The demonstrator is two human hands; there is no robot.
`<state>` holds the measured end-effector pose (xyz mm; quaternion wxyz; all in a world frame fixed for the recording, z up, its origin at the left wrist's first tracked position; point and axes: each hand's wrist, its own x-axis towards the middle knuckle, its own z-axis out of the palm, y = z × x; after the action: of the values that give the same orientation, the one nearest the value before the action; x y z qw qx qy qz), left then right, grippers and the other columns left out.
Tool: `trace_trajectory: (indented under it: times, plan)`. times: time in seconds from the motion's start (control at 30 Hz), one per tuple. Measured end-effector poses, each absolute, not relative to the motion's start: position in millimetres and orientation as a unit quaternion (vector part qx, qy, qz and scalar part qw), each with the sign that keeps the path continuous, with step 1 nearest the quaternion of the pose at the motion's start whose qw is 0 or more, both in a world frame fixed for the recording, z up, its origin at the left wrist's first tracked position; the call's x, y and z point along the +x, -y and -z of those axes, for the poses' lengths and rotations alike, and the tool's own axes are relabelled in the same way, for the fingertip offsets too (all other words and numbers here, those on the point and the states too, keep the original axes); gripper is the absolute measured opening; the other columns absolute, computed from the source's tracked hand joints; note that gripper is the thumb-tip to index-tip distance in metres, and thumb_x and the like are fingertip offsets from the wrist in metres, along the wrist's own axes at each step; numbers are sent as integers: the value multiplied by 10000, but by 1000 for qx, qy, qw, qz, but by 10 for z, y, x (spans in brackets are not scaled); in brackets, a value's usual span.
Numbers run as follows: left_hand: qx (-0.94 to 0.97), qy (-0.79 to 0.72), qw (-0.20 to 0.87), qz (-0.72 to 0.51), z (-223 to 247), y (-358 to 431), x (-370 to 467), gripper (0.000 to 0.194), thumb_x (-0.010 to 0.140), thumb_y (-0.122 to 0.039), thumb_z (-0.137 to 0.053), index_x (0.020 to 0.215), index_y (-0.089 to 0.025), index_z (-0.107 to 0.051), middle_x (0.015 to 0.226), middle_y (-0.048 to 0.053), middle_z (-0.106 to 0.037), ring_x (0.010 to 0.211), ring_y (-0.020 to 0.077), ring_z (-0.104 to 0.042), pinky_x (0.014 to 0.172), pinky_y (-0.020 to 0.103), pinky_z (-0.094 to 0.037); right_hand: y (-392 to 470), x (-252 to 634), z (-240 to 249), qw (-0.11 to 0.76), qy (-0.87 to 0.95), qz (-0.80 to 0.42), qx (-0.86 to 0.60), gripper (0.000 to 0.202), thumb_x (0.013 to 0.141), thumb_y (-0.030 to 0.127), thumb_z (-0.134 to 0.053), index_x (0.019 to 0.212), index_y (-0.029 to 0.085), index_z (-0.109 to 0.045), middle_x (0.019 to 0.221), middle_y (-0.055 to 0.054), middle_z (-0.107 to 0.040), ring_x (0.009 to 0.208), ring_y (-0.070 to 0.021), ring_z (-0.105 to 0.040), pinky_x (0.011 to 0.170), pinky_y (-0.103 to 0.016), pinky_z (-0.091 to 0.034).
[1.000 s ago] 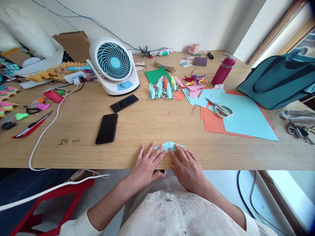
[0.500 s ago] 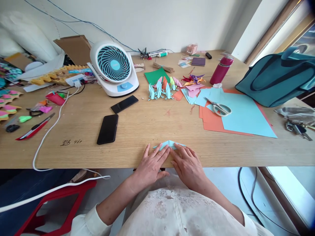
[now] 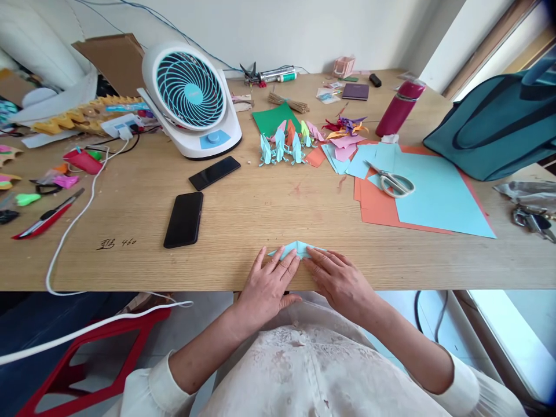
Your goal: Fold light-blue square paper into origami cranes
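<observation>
In the head view, your left hand [image 3: 266,285] and right hand [image 3: 343,284] lie open, gripping nothing, fingers flat on the small blue paper [image 3: 299,248]. It seems part-folded, with shaping left; folded figures [image 3: 279,146] stand beyond.

A white wall [image 3: 321,35] rises behind the wooden table [image 3: 243,214].

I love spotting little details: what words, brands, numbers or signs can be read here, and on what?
"460", handwritten on the tabletop; the marks before it are unclear.
Fan hub: a faint mark, too blurred to read.
Green-and-white tube: any label is too small to read.
I can make out no other text.
</observation>
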<state>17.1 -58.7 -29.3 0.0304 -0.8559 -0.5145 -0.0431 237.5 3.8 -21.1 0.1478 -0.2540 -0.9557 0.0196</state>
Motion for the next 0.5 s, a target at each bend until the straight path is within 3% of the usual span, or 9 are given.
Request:
trace_trajectory:
  times: [0.13,0.27,0.5]
  plan:
    - [-853,518,35,50,295,584,183,765,941,-674,-325,1507,-161,-366,1566,101,-392,1441,297,-347,1215,594,-41,-42,2375,183,157,954,-15,-254,399,925,114,-482,1308,72,-584,1403,-200,-567,1275,-292,-563,1029,-450,-501]
    - [-851,522,32,48,299,580,197,787,921,-684,-371,1503,-155,-371,1560,105,-403,1436,305,-357,1211,585,-107,-69,2401,184,161,958,-9,-235,404,952,128,-462,1344,81,-552,1416,-194,-558,1295,-270,-548,1036,-437,-495]
    - [-852,521,28,39,255,561,229,752,925,-651,-424,1478,-142,-417,1546,115,-426,1423,327,-375,1194,588,-185,-64,2380,187,141,959,9,-246,377,936,112,-482,1290,52,-599,1395,-215,-568,1259,-320,-571,999,-453,-514]
